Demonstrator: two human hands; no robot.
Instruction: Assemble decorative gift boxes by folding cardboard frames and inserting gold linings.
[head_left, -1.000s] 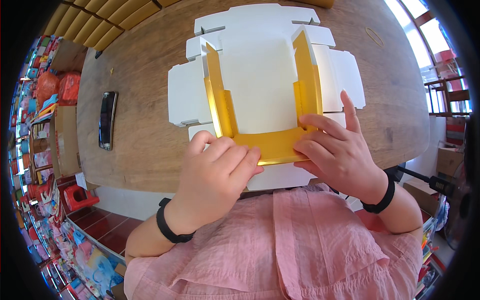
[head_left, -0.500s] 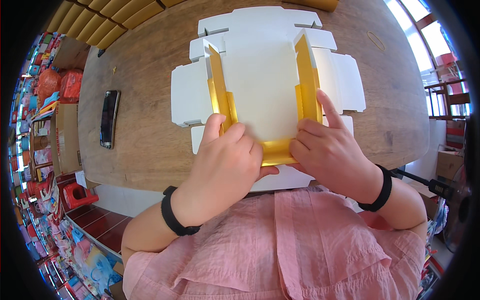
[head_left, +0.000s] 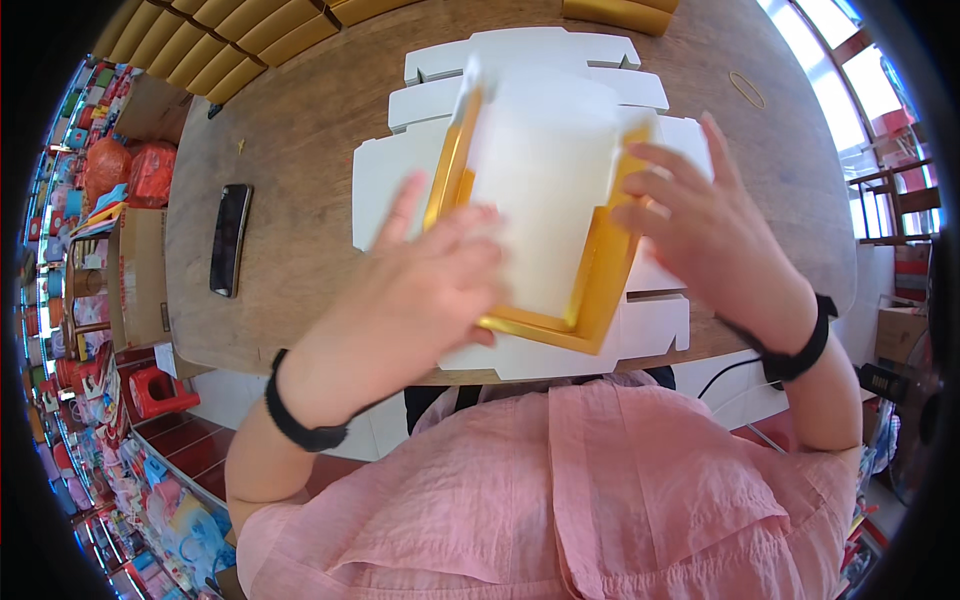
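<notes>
A partly folded cardboard box [head_left: 540, 200], white inside with gold walls, sits at a slant above a pile of flat white box blanks [head_left: 395, 185]. Its left, right and near sides stand up; the far end is blurred. My left hand [head_left: 410, 290] is at the left near corner, thumb by the near wall and fingers over the left wall, somewhat smeared by motion. Beside the right gold wall, my right hand [head_left: 715, 225] has its fingers spread, the tips at or just over the wall's top; whether they touch it I cannot tell.
On the wooden table [head_left: 300, 150] a black phone [head_left: 231, 240] lies at the left and a rubber band [head_left: 747, 90] at the far right. Rows of gold boxes [head_left: 215, 40] line the far left edge, with another gold box [head_left: 620, 14] at the far edge. A red stool [head_left: 160, 392] stands below left.
The box has turned clockwise, its near right corner coming toward me. My right hand has let go of the near right corner and moved up and right. My left hand has shifted left with its corner.
</notes>
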